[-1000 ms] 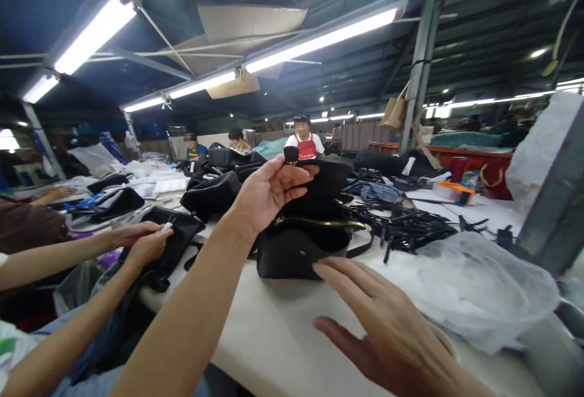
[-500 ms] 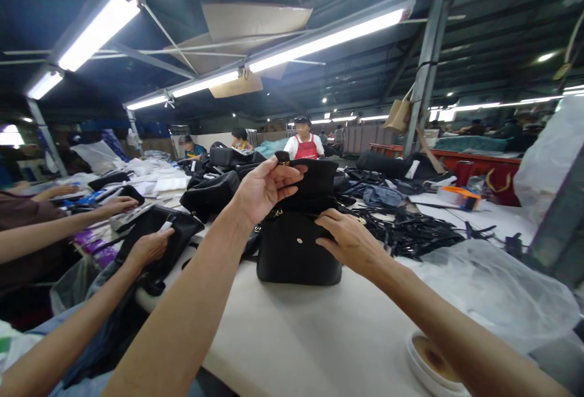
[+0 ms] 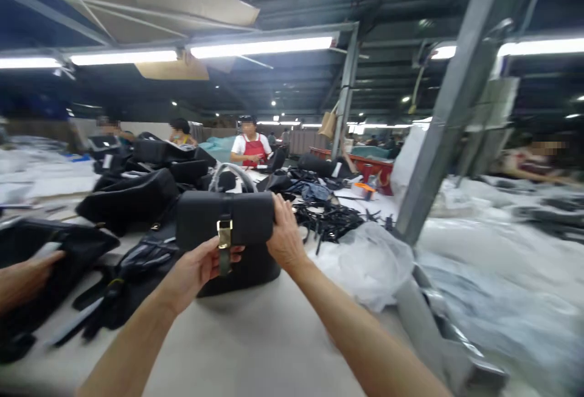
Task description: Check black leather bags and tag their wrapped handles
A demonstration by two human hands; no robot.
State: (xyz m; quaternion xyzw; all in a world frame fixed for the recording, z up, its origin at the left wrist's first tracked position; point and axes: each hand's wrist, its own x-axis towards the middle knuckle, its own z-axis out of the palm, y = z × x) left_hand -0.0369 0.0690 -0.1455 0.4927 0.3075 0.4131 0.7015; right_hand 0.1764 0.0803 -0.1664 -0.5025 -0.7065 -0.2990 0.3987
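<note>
A black handbag [image 3: 250,269] stands on the white tabletop, its flap [image 3: 253,214] lying down over the front. A gold buckle [image 3: 224,227] shines at the flap's middle, with a short dark strap [image 3: 224,261] hanging below it. My left hand [image 3: 194,272] is closed, its fingertips pinching that strap. Against the bag's right side, my right hand [image 3: 286,236] grips the edge, its thumb not clearly visible. A pale, wrapped-looking handle [image 3: 237,172] arches up behind the flap.
More black bags [image 3: 132,199] are heaped to the left, where a co-worker's hand [image 3: 27,275] holds one. Black straps [image 3: 328,220] lie in a tangle behind right. Clear plastic [image 3: 360,257] sits beside a metal post [image 3: 447,105]. A person in a red apron [image 3: 253,149] is across the table.
The raised flap has come down over the bag's front. My left hand moved down with its strap; my right hand shifted to the bag's side. The view has turned right.
</note>
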